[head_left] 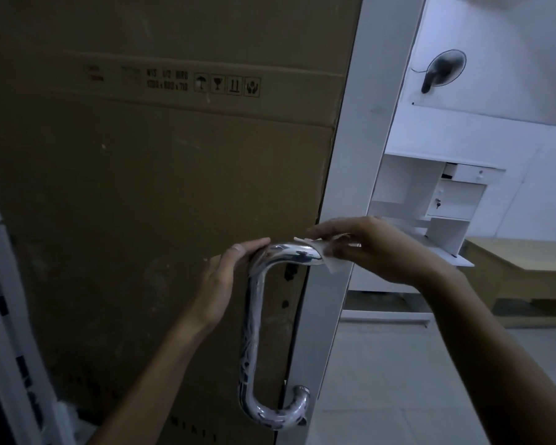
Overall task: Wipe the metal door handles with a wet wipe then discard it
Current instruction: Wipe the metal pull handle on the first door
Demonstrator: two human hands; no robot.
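Observation:
A curved chrome door handle [254, 335] runs down the edge of a white-framed door [350, 175]. My right hand [376, 248] pinches a white wet wipe [329, 260] wrapped over the handle's upper arm, close to the frame. My left hand [228, 284] rests on the handle's top bend, thumb on top and fingers behind the bar. The handle's lower end joins the door near the bottom of the view.
Brown cardboard [148, 194] with shipping symbols covers the door panel behind the handle. Through the opening stand white shelves with small drawers [453, 200], a wooden desk [520, 271], a wall fan [443, 69] and tiled floor [398, 374].

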